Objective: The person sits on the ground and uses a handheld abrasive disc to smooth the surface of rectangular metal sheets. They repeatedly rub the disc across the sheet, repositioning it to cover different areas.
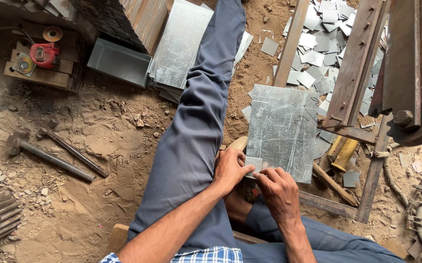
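Observation:
A rectangular galvanised metal sheet lies in front of me on a rusty steel frame. My left hand pinches the sheet's near left corner, where a small flap of metal is bent up. My right hand grips the same near edge just to the right, fingers curled over it. A wooden handle pokes out beside my left hand. My leg in blue-grey trousers stretches forward to the left of the sheet.
Many small cut metal squares litter the ground at the back right. A stack of metal sheets and a folded metal tray lie at the back. Two hammers rest on the dirt at left, a red angle grinder beyond.

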